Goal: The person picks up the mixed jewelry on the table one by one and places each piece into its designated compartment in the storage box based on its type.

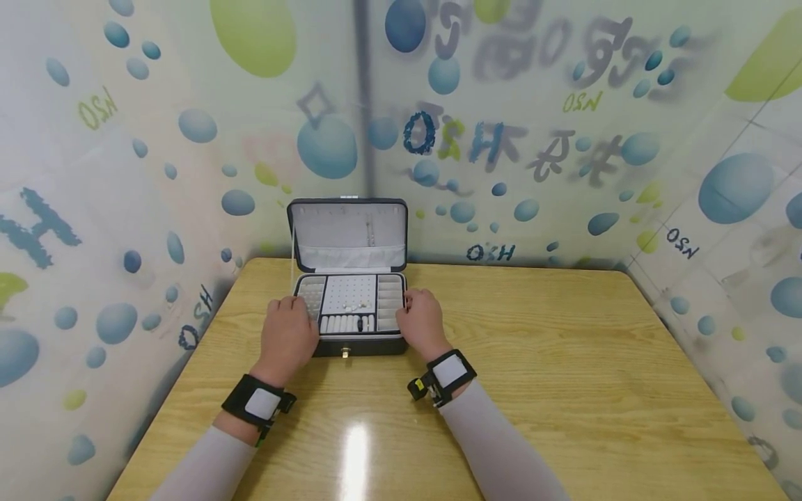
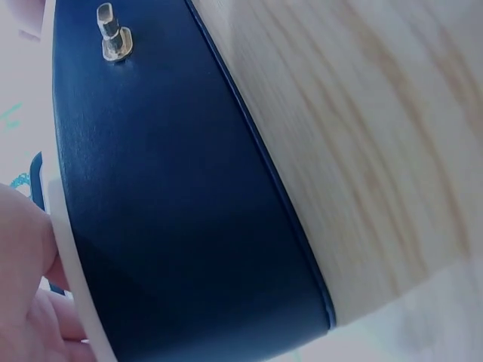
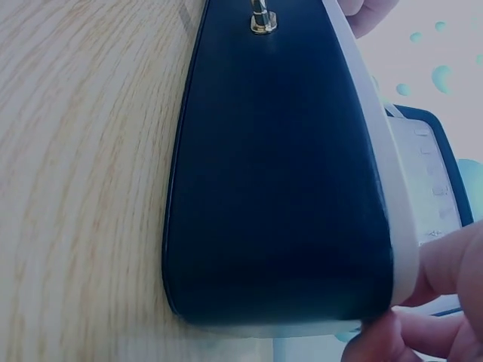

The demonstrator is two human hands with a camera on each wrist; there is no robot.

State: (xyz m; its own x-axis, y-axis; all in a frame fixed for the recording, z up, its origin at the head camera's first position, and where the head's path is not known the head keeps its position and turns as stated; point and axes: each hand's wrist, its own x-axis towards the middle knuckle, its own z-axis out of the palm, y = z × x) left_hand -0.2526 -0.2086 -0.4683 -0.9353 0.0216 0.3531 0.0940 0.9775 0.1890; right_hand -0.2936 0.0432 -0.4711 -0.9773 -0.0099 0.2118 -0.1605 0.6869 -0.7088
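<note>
A dark jewelry box [image 1: 376, 346] stands open on the table, its light-lined lid [image 1: 332, 233] raised at the back. Inside are side compartments [image 1: 390, 299], a dotted earring panel [image 1: 349, 289] with a few small pieces at its lower edge, and white ring rolls [image 1: 338, 323]. The left hand [image 1: 290, 334] holds the box's left side near the front corner. On the opposite side, the right hand [image 1: 425, 323] grips the edge, its thumb and fingers [image 3: 438, 264] bent around the pale rim in the right wrist view. A gold clasp [image 2: 115, 41] projects from the front face.
The wooden table [image 1: 532, 369] extends to the right and toward the person. Walls covered with a bubble-print sheet [image 1: 526, 139] enclose the back and both sides. A fine necklace [image 1: 370, 233] hangs inside the lid, and a ribbon [image 1: 292, 257] runs down its left side.
</note>
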